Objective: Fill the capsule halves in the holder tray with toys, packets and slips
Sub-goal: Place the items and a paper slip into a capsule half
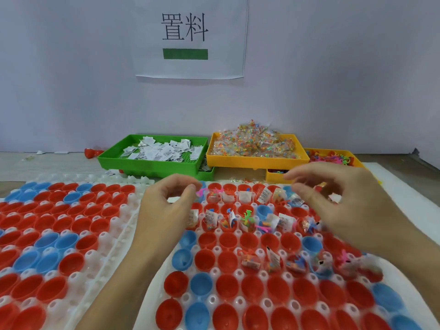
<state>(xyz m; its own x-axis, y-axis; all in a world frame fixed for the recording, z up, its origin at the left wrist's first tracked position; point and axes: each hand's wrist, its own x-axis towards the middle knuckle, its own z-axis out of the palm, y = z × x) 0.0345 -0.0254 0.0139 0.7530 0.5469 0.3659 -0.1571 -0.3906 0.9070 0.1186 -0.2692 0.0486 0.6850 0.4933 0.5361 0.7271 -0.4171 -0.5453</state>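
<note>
Currently my left hand (166, 201) hovers over the far-left corner of the right holder tray (238, 275), fingers curled; whether it pinches anything I cannot tell. My right hand (342, 203) hovers over the far-right rows, curled, something small and red at its fingers, blurred. Below, red and blue capsule halves (228, 241); several far ones hold toys, packets and slips. Beyond: green bin (152, 165) of slips, yellow bin (257, 159) of packets.
</note>
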